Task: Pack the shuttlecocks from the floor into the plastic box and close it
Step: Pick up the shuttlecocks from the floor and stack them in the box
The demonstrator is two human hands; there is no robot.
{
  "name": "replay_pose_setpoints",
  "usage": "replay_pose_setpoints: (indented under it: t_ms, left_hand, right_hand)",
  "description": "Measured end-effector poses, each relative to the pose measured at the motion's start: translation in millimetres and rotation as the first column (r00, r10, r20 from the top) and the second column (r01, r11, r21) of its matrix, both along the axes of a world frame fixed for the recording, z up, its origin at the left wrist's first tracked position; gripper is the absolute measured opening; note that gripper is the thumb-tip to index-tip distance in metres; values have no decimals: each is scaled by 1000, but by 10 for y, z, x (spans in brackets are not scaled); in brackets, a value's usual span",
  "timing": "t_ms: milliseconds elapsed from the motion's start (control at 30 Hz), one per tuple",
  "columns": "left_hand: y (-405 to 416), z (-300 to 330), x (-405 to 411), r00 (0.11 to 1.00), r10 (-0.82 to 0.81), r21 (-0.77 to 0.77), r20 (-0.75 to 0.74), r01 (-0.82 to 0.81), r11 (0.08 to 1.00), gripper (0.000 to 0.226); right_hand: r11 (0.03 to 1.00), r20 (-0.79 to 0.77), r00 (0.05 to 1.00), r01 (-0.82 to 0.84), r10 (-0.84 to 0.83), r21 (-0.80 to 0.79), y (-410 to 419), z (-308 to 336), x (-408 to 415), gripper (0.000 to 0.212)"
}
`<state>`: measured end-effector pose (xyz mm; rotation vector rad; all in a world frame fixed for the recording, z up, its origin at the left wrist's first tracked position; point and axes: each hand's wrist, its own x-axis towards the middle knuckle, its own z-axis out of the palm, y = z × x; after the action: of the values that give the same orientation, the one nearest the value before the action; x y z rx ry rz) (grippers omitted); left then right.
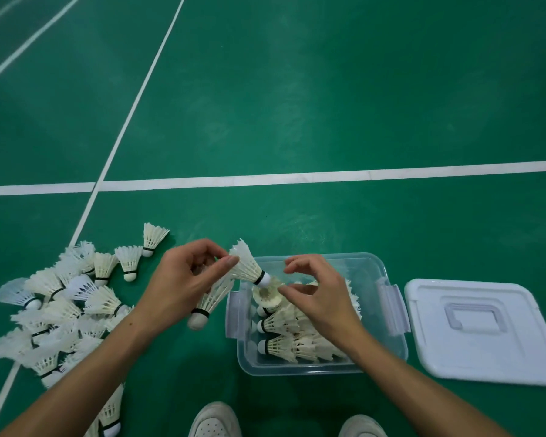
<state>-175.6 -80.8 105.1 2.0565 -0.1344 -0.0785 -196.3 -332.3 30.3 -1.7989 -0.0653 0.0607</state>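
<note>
Holding two shuttlecocks at once in the left hand (183, 283): upper shuttlecock (248, 266) pinched by the feathers between thumb and fingertips, cork aimed down toward the plastic box (391, 339), probably so it can be passed or dropped cork-first. Keeping a second shuttlecock (210, 302) tucked lower in the same grip, cork hanging just beyond the box's near wall, likely to save a trip.

Hovering over the open box with the right hand (322, 298), fingers spread and curled, thumb and forefinger apart, closing on nothing; looking ready to receive the upper one or to nudge the packed shuttlecocks (292, 337) beneath. Lying in rows there, corks pointing toward the left grip, nested so that more can fit.

Reaching in from below with both forearms, wrists bent inward, the two grips nearly meeting over the box's left edge.

Waiting outside the left grip, on the far side from the box: loose pile (57, 310) spread across the green floor (297, 105), so plenty of packing remaining by the look of it. Resting beyond the right grip, just beside the box: lid (483, 332), flat on the floor, box unclosed for now. Poking in underneath: white shoes (215, 421).
</note>
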Motion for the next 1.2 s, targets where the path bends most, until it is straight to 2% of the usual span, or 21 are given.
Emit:
replay_pose_setpoints:
  t_ms: [67,133,233,400,533,733,933,1067,1133,1200]
  left_hand:
    - [-70,53,76,995,-103,61,10,102,993,19]
    - [-171,96,174,976,-218,116,5,216,970,20]
    - [-345,153,327,930,-368,209,1,359,909,21]
    - [-520,163,460,887,-461,248,3,446,860,23]
    - [-511,119,433,925,-375,186,50,361,914,22]
    - [-292,51,366,971,-223,174,88,206,963,22]
    - [-175,-47,291,986,-132,132,98,119,984,25]
    - [-163,-92,219,985,-133,132,112,118,984,30]
    - [-165,-111,192,981,-153,145,122,135,980,28]
    - [-166,-123,174,975,-181,145,127,162,976,26]
  right_hand:
    - [1000,12,1000,-15,15,4,-137,171,23,34]
    - [995,36,994,-100,100,-9,-251,352,59,46]
    - [958,99,964,-229,249,-174,-342,503,123,56]
    - [910,172,946,-198,274,-363,-382,393,185,42]
    - [885,241,948,-79,209,-458,-445,303,94,17]
    - [842,166,986,78,14,-534,-429,49,-159,12]
    - [726,170,985,92,35,-681,-100,-50,-145,10]
    - [651,156,987,102,25,-752,62,-101,-87,9]
    - [641,146,989,90,34,-762,94,-147,-58,7]
    - [654,61,996,3,67,-757,106,-186,-34,16]
